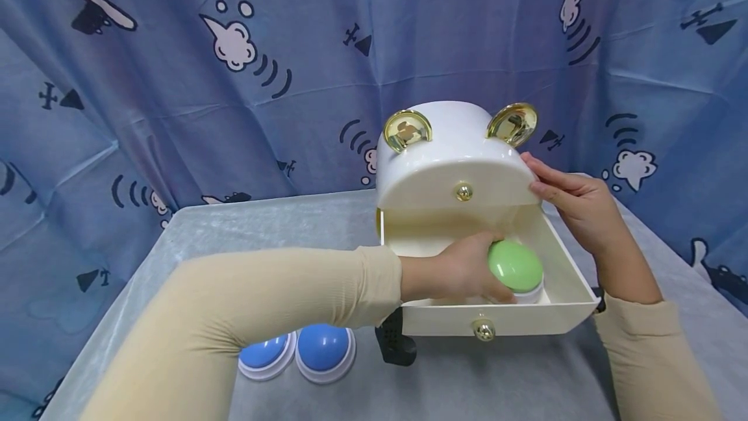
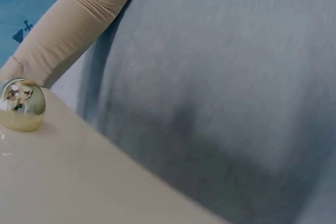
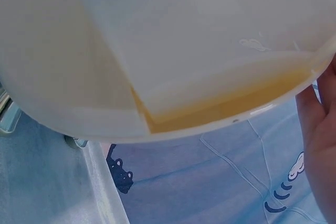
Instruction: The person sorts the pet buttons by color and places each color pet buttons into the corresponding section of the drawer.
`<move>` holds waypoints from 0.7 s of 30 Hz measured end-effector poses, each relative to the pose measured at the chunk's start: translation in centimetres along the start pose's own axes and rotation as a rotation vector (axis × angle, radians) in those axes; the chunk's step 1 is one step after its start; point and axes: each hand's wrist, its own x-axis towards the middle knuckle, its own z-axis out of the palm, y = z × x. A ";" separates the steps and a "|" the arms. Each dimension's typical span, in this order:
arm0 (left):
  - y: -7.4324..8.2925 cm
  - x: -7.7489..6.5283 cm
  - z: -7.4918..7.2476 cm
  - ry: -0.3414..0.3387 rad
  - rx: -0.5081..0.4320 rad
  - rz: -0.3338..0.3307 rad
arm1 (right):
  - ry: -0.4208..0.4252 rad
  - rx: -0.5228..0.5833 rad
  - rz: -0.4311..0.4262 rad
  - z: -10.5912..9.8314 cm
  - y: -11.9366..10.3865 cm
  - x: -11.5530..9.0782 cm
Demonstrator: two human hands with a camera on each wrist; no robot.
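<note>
A white cabinet (image 1: pixel 447 177) with gold ears stands with its lower drawer (image 1: pixel 563 320) pulled out. Inside that drawer sits a green dome-topped push button (image 1: pixel 515 266) on a white base. My left hand (image 1: pixel 464 268) reaches in and holds the button from its left side, thumb at the front. In the left wrist view only the drawer front and its gold knob (image 2: pixel 22 104) show, with the left hand out of frame. My right hand (image 1: pixel 575 203) rests its extended fingers against the cabinet's right side. The right wrist view shows part of that hand (image 3: pixel 321 140) beside the white shell.
Two blue dome-topped buttons (image 1: pixel 324 349) with white rims lie on the grey cloth-covered table (image 1: pixel 257 226), left of the drawer; my left sleeve partly covers one. A black wrist strap piece (image 1: pixel 395 340) hangs below the left wrist. A blue patterned curtain (image 1: pixel 304 83) stands behind.
</note>
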 end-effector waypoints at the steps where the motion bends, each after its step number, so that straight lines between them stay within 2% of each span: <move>1: 0.1 -0.1 -0.1 0.010 0.003 0.002 | -0.003 0.005 -0.004 0.1 0.0 0.0; 3: 0.4 -0.5 -0.3 0.028 -0.006 0.006 | -0.015 0.007 -0.017 0.2 0.0 0.0; 7: 1.0 -1.5 -1.4 0.037 -0.084 0.024 | -0.046 0.019 -0.045 0.4 0.2 0.0; 12: 1.3 -3.3 -3.5 -0.017 -0.190 0.092 | -0.034 0.006 -0.040 0.3 0.3 -0.2; 17: 0.9 -6.0 -5.8 -0.027 -0.242 0.174 | 0.003 -0.026 -0.012 0.1 0.1 -0.2; 21: -0.3 -8.8 -7.6 0.042 -0.302 0.242 | 0.013 -0.027 0.005 0.1 0.0 -0.1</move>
